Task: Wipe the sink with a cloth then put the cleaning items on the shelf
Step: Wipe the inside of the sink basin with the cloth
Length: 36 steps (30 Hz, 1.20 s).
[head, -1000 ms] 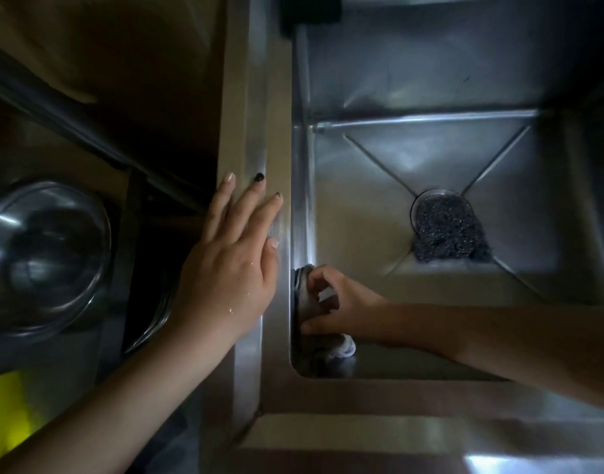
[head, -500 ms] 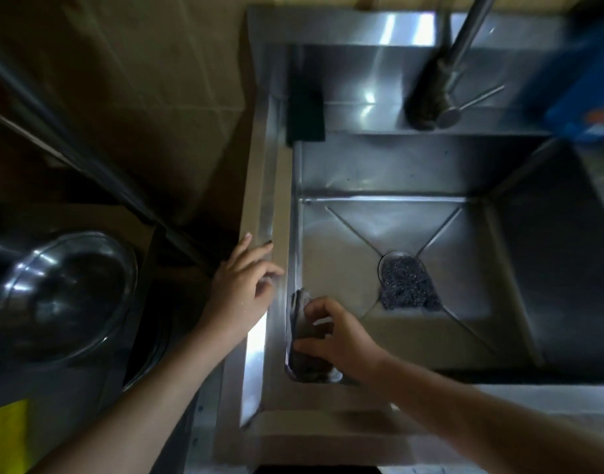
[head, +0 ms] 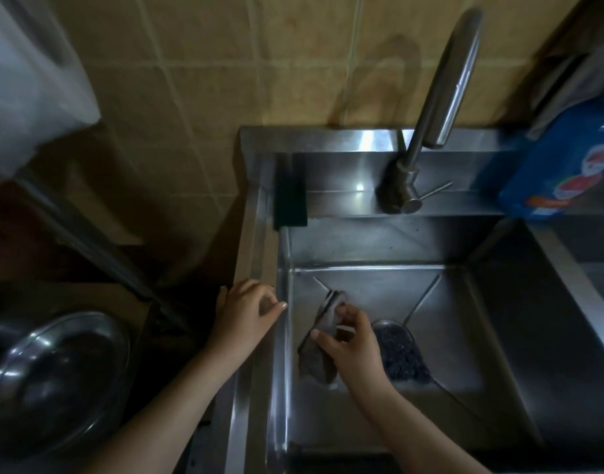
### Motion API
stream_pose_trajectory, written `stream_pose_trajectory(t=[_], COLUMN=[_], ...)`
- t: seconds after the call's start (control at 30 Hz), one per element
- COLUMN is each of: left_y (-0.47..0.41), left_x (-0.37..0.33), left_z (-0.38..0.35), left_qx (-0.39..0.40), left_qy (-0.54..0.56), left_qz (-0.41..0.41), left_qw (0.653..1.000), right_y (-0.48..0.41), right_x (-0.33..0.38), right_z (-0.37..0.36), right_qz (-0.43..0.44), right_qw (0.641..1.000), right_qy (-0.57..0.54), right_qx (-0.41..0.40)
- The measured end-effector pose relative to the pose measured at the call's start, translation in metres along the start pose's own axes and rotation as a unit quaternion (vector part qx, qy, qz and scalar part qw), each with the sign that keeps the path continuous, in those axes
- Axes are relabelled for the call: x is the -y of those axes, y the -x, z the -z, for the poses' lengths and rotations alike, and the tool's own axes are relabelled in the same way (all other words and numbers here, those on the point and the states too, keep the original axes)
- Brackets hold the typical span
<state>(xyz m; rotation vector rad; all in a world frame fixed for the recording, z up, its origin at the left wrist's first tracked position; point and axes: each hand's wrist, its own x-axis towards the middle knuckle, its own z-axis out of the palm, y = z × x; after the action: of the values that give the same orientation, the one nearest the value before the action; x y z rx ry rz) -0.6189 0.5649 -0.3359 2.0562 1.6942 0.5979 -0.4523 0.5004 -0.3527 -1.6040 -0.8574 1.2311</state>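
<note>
Sink point(head: 379, 248) — dull steel below tan wall tiles point(head: 225, 80)

Sink point(head: 492, 343) basin open from above; bare floor right of drain and along back wall. Faucet point(head: 440, 97) spout arches over back ledge, bars straight reach at centre-back. Steel wool scourer point(head: 401, 354) covers drain, just beside right hand point(head: 351, 343) gripping cloth point(head: 317, 357) at basin's left. Left hand point(head: 245, 313) rests on left rim. Dark sponge point(head: 290, 203) fills back-left ledge corner; blue detergent bottle point(head: 567, 165) crowds back-right ledge. Metal bowl point(head: 54, 378) on left counter, well apart.
</note>
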Motion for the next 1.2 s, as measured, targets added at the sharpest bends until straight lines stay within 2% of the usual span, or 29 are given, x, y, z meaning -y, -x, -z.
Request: stream_pose_trajectory(t=[0.27, 0.5, 0.63, 0.7, 0.93, 1.2], left_y=[-0.088, -0.158, -0.187, -0.193, -0.196, -0.197], left_x=[0.003, 0.023, 0.037, 0.046, 0.052, 0.050], left_z=[-0.026, -0.038, -0.044, -0.047, -0.051, -0.050], left_qx=[-0.046, 0.030, 0.082, 0.092, 0.042, 0.046], left_qy=[-0.036, -0.095, -0.210, -0.233, -0.170, -0.140], left_qz=[-0.057, -0.118, -0.171, -0.177, -0.181, -0.159], left_qw=[0.997, 0.988, 0.959, 0.952, 0.968, 0.976], right_y=[-0.069, -0.130, -0.160, -0.172, -0.199, -0.216], right_x=[-0.008, -0.009, -0.013, -0.017, -0.021, -0.010], right_z=[-0.014, -0.037, -0.052, -0.059, -0.092, -0.117], right_qz=[-0.021, -0.017, -0.013, -0.012, 0.030, 0.072], right_qw=[0.992, 0.969, 0.958, 0.951, 0.934, 0.922], right_qy=[-0.101, -0.174, -0.213, -0.220, -0.250, -0.267], right_qx=[-0.075, -0.172, -0.192, -0.216, -0.253, -0.270])
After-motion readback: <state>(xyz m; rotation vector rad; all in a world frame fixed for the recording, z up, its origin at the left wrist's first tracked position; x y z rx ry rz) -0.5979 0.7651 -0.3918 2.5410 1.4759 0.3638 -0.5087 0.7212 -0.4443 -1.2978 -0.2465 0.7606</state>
